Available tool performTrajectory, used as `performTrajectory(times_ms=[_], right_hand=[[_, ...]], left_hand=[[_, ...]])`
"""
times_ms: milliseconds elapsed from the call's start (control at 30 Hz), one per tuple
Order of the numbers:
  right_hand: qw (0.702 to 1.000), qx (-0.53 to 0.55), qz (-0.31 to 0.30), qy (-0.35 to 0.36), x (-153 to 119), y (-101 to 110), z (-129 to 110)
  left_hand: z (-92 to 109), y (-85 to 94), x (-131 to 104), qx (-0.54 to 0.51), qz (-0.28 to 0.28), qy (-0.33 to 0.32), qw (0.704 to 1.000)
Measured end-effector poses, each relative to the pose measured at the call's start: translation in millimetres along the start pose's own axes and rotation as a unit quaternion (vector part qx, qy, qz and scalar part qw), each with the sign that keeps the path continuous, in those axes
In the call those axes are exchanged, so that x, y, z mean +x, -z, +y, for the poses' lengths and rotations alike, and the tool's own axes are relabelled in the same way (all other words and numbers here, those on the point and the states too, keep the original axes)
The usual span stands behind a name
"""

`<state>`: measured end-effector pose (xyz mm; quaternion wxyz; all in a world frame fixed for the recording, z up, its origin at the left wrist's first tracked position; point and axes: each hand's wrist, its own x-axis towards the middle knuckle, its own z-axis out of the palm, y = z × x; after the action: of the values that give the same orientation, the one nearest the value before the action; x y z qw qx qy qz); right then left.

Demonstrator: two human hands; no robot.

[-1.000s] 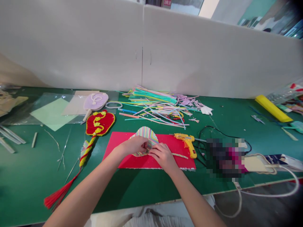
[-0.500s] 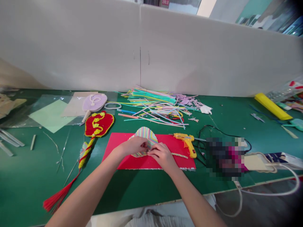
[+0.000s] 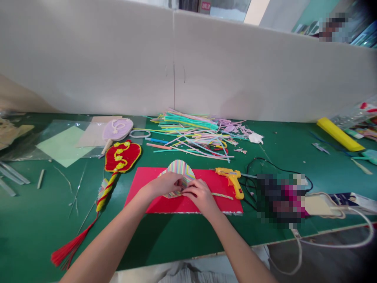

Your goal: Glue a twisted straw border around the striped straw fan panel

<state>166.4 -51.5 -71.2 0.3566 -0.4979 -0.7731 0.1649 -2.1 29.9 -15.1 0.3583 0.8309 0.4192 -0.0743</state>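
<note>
A rounded piece with pastel stripes (image 3: 179,167), shaped like a fan head, lies on a red board (image 3: 141,177). My left hand (image 3: 168,184) is closed at its lower middle, fingertips pinched on it. From the right, my right hand (image 3: 202,194) is closed too, thumb and fingers pinching at the lower right edge of the piece. A twisted pastel cord (image 3: 222,195) runs out from under the right hand across the board. The fingertips of both hands nearly meet, and they hide the exact spot they grip.
Right of the hands lies a yellow glue gun (image 3: 231,177) with a black cable. Behind is a heap of pastel strips (image 3: 191,122). A red and yellow fan (image 3: 123,157) with a tassel lies left, near a lilac fan (image 3: 118,129). A pale wall (image 3: 118,59) stands behind the table.
Both hands stay at the striped piece in nearly the same pinch. The whole view has shifted slightly. A blurred patch now shows at the upper right, beyond the wall.
</note>
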Motion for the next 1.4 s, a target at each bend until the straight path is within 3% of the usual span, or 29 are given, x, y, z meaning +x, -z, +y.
performTrajectory(times_ms=[867, 1400], right_hand=[[1.0, -0.018, -0.003, -0.002, -2, 0, 3], [1.0, -0.014, -0.005, -0.002, -3, -2, 4]], left_hand=[[-4, -5.9, 10, 0.035, 0.006, 0.031, 0.999], [-1, -0.2, 7, 0.029, -0.009, 0.017, 0.999]])
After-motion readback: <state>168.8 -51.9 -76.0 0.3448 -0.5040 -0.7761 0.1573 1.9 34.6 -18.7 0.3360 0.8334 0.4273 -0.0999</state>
